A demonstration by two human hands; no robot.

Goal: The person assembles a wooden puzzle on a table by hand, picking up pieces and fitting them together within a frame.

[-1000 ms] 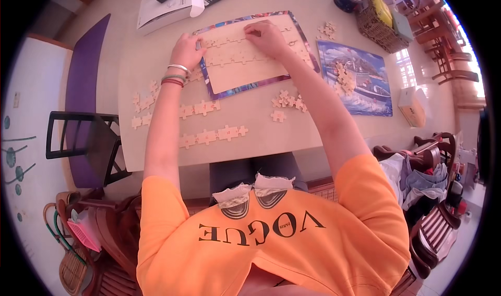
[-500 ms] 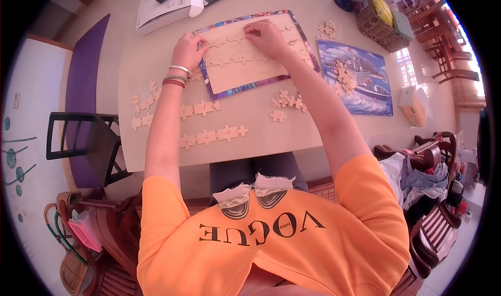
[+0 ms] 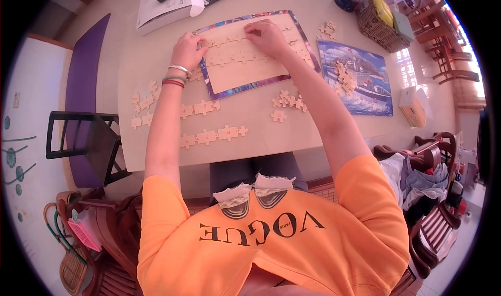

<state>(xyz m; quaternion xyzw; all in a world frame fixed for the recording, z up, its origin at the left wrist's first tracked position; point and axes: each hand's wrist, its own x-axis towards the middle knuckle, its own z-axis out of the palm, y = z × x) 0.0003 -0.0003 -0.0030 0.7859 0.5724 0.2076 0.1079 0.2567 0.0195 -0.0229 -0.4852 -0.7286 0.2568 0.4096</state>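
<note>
Looks partway along — pale wooden jigsaw pieces (image 3: 225, 61) in two rows on a pale wooden board with a multicoloured rim (image 3: 240, 79), beneath the right hand (image 3: 267, 37), pinched, hold impossible to tell. More off the board, bodyward of both hands. Beside the left rim, the left hand (image 3: 189, 49), loosely curled, hold unclear — bare board bodyward for moving.

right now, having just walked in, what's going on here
A person at a table is working on a jigsaw. Their right hand is over the upper row on the framed board; whether it grips a piece is unclear. Their left hand is at the board's upper left edge. Joined pieces cross the board, and more pieces lie outside it.
</note>
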